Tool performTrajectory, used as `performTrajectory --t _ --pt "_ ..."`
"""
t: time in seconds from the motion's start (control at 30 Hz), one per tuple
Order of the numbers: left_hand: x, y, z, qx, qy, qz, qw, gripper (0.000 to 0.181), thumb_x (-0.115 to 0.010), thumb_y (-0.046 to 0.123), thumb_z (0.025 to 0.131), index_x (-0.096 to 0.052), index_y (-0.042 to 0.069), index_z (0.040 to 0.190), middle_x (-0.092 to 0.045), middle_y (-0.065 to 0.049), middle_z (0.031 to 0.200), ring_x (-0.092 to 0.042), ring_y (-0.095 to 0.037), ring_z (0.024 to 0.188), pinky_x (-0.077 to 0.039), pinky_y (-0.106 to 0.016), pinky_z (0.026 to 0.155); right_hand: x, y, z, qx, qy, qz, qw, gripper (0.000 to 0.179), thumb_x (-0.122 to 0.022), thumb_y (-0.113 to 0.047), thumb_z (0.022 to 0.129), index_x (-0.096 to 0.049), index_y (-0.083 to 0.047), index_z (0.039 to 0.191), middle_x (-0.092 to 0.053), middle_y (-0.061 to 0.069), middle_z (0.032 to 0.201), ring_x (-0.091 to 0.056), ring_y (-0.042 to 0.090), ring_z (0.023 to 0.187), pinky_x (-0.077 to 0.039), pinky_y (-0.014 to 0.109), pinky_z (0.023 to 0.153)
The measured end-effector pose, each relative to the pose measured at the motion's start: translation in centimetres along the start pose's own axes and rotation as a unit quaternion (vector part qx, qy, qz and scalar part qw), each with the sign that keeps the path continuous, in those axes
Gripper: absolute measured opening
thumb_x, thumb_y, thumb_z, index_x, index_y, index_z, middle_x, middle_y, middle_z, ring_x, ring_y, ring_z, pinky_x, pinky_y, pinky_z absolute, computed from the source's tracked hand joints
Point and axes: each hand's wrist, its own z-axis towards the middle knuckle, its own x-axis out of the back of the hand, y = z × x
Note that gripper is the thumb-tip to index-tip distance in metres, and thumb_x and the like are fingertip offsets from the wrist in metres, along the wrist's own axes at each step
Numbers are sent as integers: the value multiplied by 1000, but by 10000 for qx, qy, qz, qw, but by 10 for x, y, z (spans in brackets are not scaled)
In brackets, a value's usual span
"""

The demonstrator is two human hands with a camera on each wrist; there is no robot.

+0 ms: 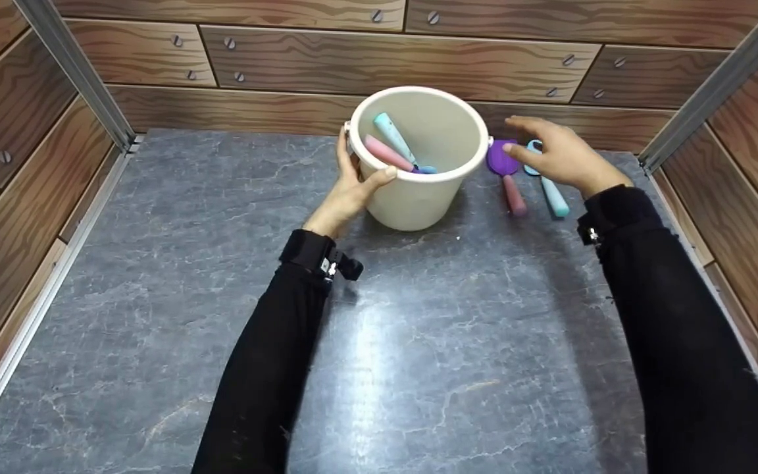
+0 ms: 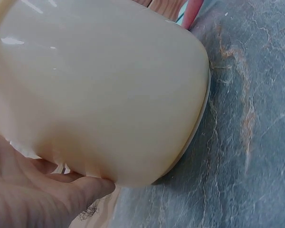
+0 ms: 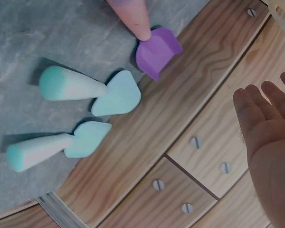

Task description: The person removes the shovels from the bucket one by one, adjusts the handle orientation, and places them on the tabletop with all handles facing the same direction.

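A cream plastic bucket stands upright near the back wall. My left hand grips its left side, the thumb at the front of the rim. Inside lie a tool with a light-blue handle and one with a pink handle; their heads are mostly hidden. My right hand hovers to the right of the bucket, holding nothing. Below it on the floor are a purple toy shovel with a pink handle and two light-blue toy shovels, one nearer and one beyond.
Wood-patterned panels close off the back and both sides, joined by grey metal corner posts. The floor is grey and marble-patterned, with a bright light reflection in front of the bucket.
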Motion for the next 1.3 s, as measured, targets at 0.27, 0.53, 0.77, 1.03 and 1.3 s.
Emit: performTrajectory --t 0.27,0.53,0.77,1.03,1.3 --pt "-1 1 -1 -17 -16 -70 10000 162 -94 64 79 24 30 185 -4 -17 200 -11 -31 187 -14 -53 153 11 -16 4 -15 -24 -126 9999 74 -66 -45 120 -46 -7 180 -45 25 186 -48 59 167 -39 76 138" --pt "-2 0 1 -58 32 -257 9996 159 -94 58 81 21 31 186 0 -15 200 -9 -28 187 -16 -50 153 18 -39 11 323 47 -393 9987 73 -68 -42 118 -49 -4 177 -48 28 184 -44 54 172 -33 72 143" --pt "-3 -1 2 -106 93 -246 9996 165 -96 62 75 22 26 186 0 -19 200 -8 -32 188 -11 -52 154 18 -59 18 575 -97 -528 9969 73 -70 -41 117 -50 -3 176 -50 27 182 -44 52 172 -32 71 145" --pt "-4 0 2 -13 96 -213 9997 199 -100 99 46 22 28 186 -1 -21 200 -6 -33 188 -9 -53 154 13 -83 25 698 -300 -588 9954 74 -79 -37 112 -53 -7 175 -58 25 177 -54 49 166 -40 69 140" --pt "-3 0 2 -11 36 -158 9999 184 -100 86 61 24 28 185 -2 -21 199 -8 -34 188 -12 -53 154 6 -103 33 997 -588 -729 9906 72 -87 -31 108 -60 -8 170 -58 21 178 -55 45 166 -46 64 138"
